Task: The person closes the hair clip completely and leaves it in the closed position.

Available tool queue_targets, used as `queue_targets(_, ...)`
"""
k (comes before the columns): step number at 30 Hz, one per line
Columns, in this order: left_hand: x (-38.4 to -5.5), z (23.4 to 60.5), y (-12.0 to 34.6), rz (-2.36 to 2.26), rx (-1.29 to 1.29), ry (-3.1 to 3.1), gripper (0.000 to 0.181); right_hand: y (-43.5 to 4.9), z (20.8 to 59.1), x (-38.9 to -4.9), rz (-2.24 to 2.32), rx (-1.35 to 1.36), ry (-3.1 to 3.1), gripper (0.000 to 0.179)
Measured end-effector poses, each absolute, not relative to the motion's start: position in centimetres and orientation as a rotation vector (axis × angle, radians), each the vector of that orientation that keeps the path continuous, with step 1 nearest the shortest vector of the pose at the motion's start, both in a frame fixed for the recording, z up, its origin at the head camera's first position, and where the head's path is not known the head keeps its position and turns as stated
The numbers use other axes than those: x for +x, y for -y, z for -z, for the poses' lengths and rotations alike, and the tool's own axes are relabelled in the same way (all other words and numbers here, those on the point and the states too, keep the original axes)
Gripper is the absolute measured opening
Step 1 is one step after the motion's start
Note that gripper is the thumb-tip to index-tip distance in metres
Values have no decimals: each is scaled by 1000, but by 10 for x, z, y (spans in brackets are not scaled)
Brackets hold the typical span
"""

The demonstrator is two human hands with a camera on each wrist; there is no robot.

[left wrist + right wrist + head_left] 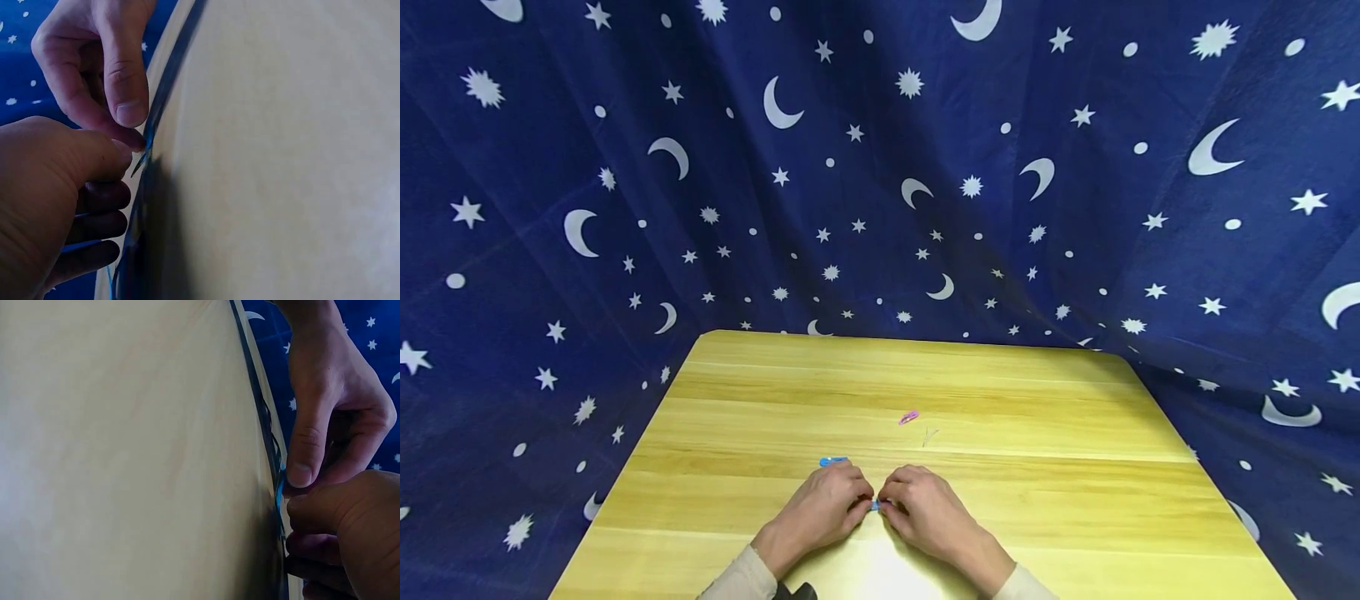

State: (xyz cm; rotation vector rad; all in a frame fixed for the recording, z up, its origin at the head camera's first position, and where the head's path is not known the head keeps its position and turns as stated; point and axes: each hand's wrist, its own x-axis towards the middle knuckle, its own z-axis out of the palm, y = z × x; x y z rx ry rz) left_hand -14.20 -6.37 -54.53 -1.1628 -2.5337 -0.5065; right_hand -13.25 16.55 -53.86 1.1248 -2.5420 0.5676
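Close to the near side of the wooden table, my two hands meet over a small blue hair clip. My left hand pinches one end of it between thumb and fingers. At the other end, my right hand pinches it in the same way. Most of the clip is hidden by the fingertips; a thin blue strip shows beside them in the right wrist view. Just beyond the left knuckles lies another blue clip, partly covered by that hand.
Farther up the table lie a pink hair clip and a thin, V-shaped greyish piece. A dark blue curtain with moons and stars hangs behind and at both sides of the table. A dark object pokes in near the left sleeve.
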Motion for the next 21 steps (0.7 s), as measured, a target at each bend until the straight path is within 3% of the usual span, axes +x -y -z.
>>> queue_targets(7, -144, 538, 66, 584, -1125, 2543, 3, -172, 534, -134, -705, 1105, 2575, 7)
queue_targets(21, -154, 520, 61, 680, -1028, 2535, 23, -202, 516, -151, -817, 977, 2520, 19)
